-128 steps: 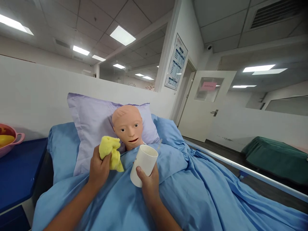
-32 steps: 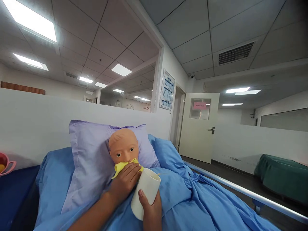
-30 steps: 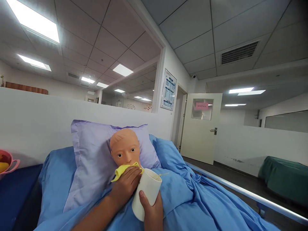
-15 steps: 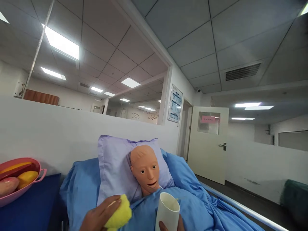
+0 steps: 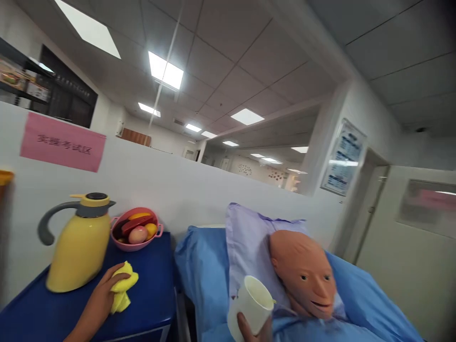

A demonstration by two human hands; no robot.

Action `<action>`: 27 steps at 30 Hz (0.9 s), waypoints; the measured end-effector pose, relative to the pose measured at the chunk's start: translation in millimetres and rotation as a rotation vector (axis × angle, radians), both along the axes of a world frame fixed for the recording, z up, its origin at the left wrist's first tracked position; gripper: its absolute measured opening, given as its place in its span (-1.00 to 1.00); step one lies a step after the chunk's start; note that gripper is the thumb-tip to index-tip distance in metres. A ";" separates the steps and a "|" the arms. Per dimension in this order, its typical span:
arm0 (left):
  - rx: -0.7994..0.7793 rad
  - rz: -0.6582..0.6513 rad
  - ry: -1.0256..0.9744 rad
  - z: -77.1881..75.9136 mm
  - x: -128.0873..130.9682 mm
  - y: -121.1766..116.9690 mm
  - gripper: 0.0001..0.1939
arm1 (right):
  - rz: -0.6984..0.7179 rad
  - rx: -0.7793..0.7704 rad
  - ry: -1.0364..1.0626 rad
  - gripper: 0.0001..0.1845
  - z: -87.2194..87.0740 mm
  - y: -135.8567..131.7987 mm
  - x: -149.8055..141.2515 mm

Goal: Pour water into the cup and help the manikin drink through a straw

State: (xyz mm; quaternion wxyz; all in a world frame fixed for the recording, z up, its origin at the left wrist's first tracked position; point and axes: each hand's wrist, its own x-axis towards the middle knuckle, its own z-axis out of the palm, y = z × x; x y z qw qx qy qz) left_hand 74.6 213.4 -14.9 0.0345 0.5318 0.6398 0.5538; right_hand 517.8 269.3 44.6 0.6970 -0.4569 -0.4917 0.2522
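Observation:
My left hand (image 5: pixel 101 292) is closed round a crumpled yellow cloth (image 5: pixel 123 287), over the blue top of a bedside cabinet (image 5: pixel 149 289). Whether the cloth touches the cabinet I cannot tell. In my right hand (image 5: pixel 253 330) is a white cup (image 5: pixel 251 304), slightly tilted, its opening facing me. Something thin and yellowish shows at the cup's right rim. Just right of the cup, a patient manikin's head (image 5: pixel 302 273) rests on a lilac pillow (image 5: pixel 249 242), with blue bedding (image 5: pixel 210 280) around it.
A yellow thermos jug (image 5: pixel 81 247) with a grey handle stands on the cabinet's left part. Behind my left hand is a pink basket (image 5: pixel 133 247) of fruit. A white partition (image 5: pixel 178 190) with a pink sign (image 5: pixel 63 141) runs behind; a door (image 5: pixel 409 251) is at right.
The view has turned left, bringing the jug and more of the cabinet into sight. My left hand has carried the cloth from beside the pillow to over the cabinet. The cup stays in my right hand.

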 end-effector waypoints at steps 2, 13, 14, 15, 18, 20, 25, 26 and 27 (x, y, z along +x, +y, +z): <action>-0.056 0.012 -0.026 -11.0 -9.7 1.2 -0.50 | 0.131 -0.046 0.003 -0.11 -7.7 9.0 -59.5; -0.452 0.123 0.437 -10.1 -2.1 12.9 -0.52 | 0.504 -0.133 -0.025 -0.27 -23.3 53.8 -269.0; -0.469 0.108 0.438 -8.0 -3.9 14.4 -0.50 | 0.500 -0.141 -0.020 -0.26 -26.1 58.3 -273.6; -0.481 0.098 0.437 -6.0 -5.7 16.3 -0.49 | 0.494 -0.146 -0.018 -0.25 -29.0 62.5 -276.7; -0.486 0.087 0.424 -0.9 -10.4 23.6 -0.46 | 0.491 -0.134 -0.010 -0.22 -39.5 74.2 -281.4; -0.476 0.090 0.389 1.5 -12.6 26.5 -0.42 | 0.507 -0.110 0.007 -0.22 -47.3 81.6 -282.9; -0.129 0.127 0.392 -4.9 -14.9 -7.2 -0.43 | 0.501 -0.093 0.046 -0.17 -61.1 94.1 -284.1; -0.021 0.127 0.421 -8.2 -14.0 -22.3 -0.44 | 0.498 -0.090 0.046 -0.15 -62.1 94.8 -284.0; 0.063 0.126 0.443 -11.4 -12.6 -38.6 -0.45 | 0.500 -0.085 0.046 -0.14 -62.6 94.8 -283.9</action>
